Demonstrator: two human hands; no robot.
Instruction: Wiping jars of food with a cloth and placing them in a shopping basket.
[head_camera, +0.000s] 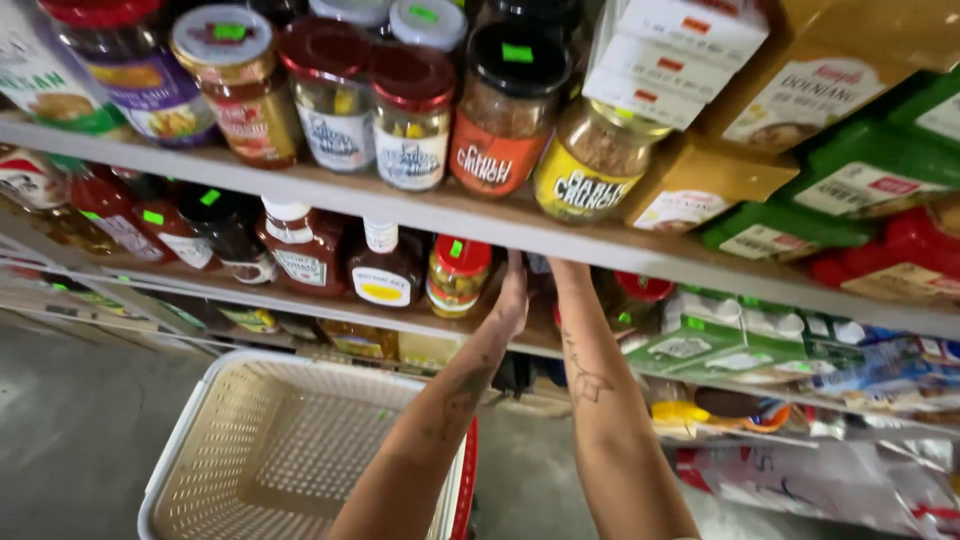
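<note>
Left hand (512, 295): raised into the second shelf, fingers hidden under the shelf board above; grip cannot be told. Right hand: wholly hidden behind the same board, only the forearm showing; grip cannot be told. Nearest item: small red-lidded jar (457, 275), just left of the left hand. Beside it: dark sauce bottles (385, 265). Wooden shelf (420, 210) above carries jars and boxes. Below: cream plastic basket (270, 450), grey concrete floor (70, 420).

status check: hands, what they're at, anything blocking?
Left hand reaching under the shelf board beside a red-lidded jar. Right hand hidden behind the board; forearm only. Grip unseen. Basket below.
</note>
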